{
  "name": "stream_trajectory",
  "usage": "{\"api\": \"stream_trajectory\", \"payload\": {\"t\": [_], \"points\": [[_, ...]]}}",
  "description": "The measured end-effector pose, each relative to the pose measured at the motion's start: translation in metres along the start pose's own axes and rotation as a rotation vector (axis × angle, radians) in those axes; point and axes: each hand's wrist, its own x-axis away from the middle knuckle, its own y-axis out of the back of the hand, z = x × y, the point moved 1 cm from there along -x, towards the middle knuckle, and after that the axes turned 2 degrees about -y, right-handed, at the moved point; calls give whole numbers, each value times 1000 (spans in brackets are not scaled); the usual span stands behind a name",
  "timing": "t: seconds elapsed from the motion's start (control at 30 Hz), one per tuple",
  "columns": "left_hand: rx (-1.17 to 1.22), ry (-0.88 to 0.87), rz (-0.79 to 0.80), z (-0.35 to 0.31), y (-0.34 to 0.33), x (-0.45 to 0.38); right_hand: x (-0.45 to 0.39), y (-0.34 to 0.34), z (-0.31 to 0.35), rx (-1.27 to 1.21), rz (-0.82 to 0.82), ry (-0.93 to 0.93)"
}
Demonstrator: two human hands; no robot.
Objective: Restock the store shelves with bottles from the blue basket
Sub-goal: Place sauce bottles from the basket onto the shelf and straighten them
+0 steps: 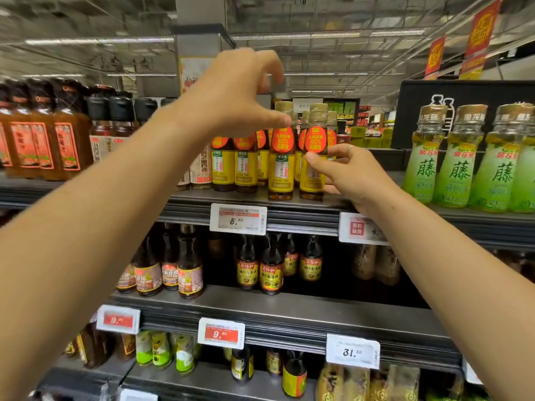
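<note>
Several yellow-label sesame oil bottles with round red stickers stand in rows on the upper shelf [191,201]. My right hand [351,176] holds the front right bottle [315,138], with the thumb on its label and the fingers reaching behind it. That bottle stands upright on the shelf beside another front bottle [280,169]. My left hand [236,95] is raised over the bottle tops. Its fingers are arched and spread, it holds nothing, and its thumb tip is close to the neck of the left front bottle. The blue basket is out of view.
Green bottles [457,169] fill the shelf to the right, and brown sauce bottles [66,140] stand to the left. Price tags [237,219] hang on the shelf edges. Lower shelves hold dark oil bottles [270,273], with a dark gap to their right.
</note>
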Motion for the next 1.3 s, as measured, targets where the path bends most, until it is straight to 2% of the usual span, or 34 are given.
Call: {"api": "stream_trajectory", "payload": {"t": [0.07,0.17,0.23,0.47,0.6,0.83,1.1,1.3], "points": [[-45,-100,119,2,1,-11,1,0,0,-64,-22,-1],[-93,-157,309,4,-7,-23,2,0,1,-61,-65,22],[-105,-174,359,7,-12,-28,2,0,1,-46,-66,32],[-131,-220,292,22,-22,-42,3,0,-1,88,-42,68],[-189,-200,304,32,-28,-50,3,0,-3,150,-59,92],[-138,-194,319,44,-33,-51,-1,-3,0,237,-14,108],[-111,-179,299,46,-32,-46,-11,-16,13,259,47,65],[-75,-151,295,50,-38,-43,-14,-20,5,281,9,101]]}}
